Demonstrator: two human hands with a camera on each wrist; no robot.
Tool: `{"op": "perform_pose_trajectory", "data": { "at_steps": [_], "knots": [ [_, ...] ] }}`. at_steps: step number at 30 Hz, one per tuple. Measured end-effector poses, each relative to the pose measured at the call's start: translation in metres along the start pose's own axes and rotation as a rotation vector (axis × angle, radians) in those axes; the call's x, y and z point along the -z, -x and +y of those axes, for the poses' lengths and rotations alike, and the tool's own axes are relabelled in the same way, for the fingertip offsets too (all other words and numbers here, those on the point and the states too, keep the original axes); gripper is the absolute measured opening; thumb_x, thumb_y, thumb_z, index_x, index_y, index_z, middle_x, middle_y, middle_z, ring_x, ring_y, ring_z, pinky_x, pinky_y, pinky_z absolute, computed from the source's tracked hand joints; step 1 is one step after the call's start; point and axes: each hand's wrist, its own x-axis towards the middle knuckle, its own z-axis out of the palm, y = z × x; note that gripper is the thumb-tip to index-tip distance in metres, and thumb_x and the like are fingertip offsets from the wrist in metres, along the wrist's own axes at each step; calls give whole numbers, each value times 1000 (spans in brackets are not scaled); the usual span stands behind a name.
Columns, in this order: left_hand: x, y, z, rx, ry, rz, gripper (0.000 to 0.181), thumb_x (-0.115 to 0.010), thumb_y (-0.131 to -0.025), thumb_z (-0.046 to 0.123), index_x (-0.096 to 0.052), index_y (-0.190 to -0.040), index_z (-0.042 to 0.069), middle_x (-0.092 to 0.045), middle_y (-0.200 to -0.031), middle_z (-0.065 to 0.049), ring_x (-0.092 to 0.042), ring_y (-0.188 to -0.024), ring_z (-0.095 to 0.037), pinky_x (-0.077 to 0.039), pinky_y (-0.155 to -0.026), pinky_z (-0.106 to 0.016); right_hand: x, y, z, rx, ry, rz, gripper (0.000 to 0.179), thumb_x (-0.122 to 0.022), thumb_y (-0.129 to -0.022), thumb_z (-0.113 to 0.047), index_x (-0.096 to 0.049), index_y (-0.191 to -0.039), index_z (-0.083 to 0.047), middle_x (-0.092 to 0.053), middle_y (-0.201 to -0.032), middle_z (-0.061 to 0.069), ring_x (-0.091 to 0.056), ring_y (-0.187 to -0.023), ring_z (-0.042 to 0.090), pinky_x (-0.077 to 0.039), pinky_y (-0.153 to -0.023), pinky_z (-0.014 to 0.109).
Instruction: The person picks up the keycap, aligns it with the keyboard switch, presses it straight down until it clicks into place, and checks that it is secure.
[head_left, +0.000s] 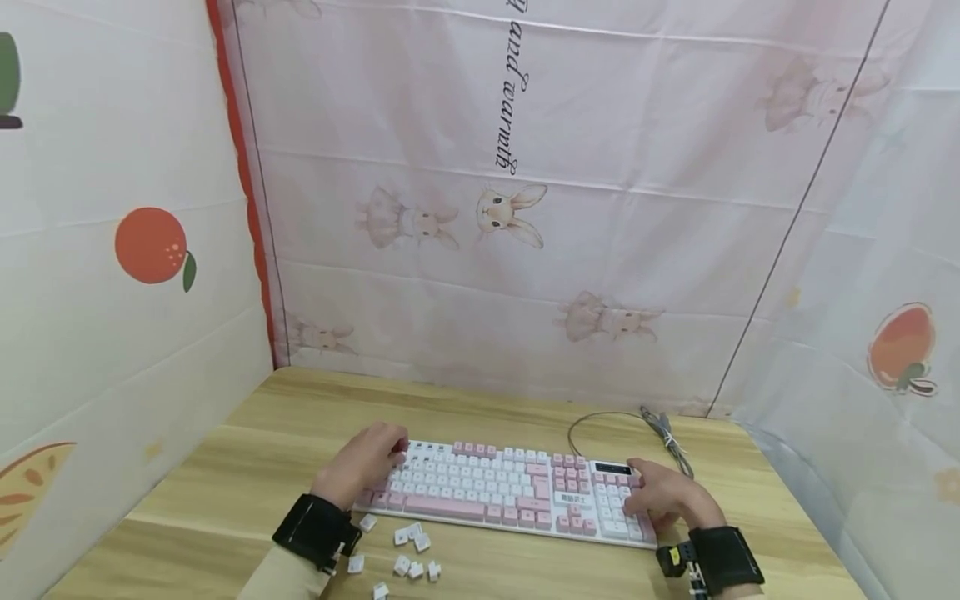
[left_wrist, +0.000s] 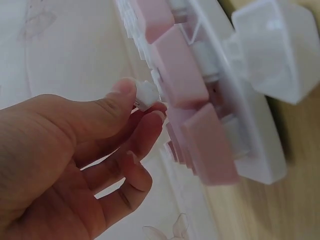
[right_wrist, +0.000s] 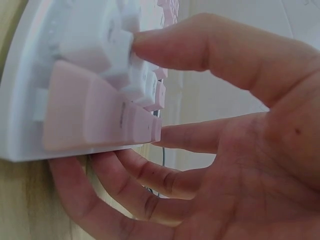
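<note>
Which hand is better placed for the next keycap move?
Likely the left hand: it pinches a white keycap, with loose keycaps lying nearby, while the right hand holds the right end of the keyboard.

Left hand [head_left: 366, 462], right hand [head_left: 667, 493], keyboard [head_left: 476, 488], loose keycaps [head_left: 422, 542]

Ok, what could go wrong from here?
The small white keycap pinched by the left hand could slip and drop. Loose keycaps lie close to the left wrist strap, so a careless sweep of that arm might scatter them. The right hand grips the end of the keyboard with its thumb on the number pad, so it might press keys.
</note>
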Motion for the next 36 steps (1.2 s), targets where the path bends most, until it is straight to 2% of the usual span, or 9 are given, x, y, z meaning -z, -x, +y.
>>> {"op": "perform_pose_trajectory", "data": {
  "at_steps": [4,10,23,29,36],
  "knots": [
    [2,-1,1,0,-8,12,10,-74,-90,0,-69,-87,8,-64,-81,-1,-54,-75,-13,-48,-71,-34,1,1,1,10,9,3,89,-78,-85,-13,-28,-155,8,-50,-135,37,-64,-104,31,-62,-73,47],
    [3,2,2,10,-13,5,6,-74,-90,-1,-72,-90,4,-69,-86,-6,-61,-80,-16,-53,-75,-37,-2,0,1,4,1,-18,89,-78,-86,-14,-27,-156,8,-46,-141,40,-63,-108,33,-62,-76,49],
    [-1,2,1,29,-33,22,14,-76,-90,2,-68,-80,9,-64,-77,0,-51,-70,-13,-46,-67,-33,1,0,1,16,11,4,88,-78,-85,-12,-29,-155,7,-49,-137,39,-63,-109,34,-62,-74,48],
    [-3,-1,0,20,-24,20,13,-78,-88,3,-70,-79,10,-65,-77,1,-52,-70,-13,-47,-67,-33,2,2,1,5,23,10,89,-79,-85,-13,-29,-156,7,-49,-138,38,-63,-106,30,-62,-76,48],
    [-5,-1,-4,16,-12,9,11,-79,-87,3,-73,-81,9,-66,-78,0,-55,-72,-12,-50,-68,-32,0,1,0,2,3,-6,89,-78,-85,-12,-28,-156,7,-48,-139,38,-62,-108,33,-62,-76,49]
  ]
}}
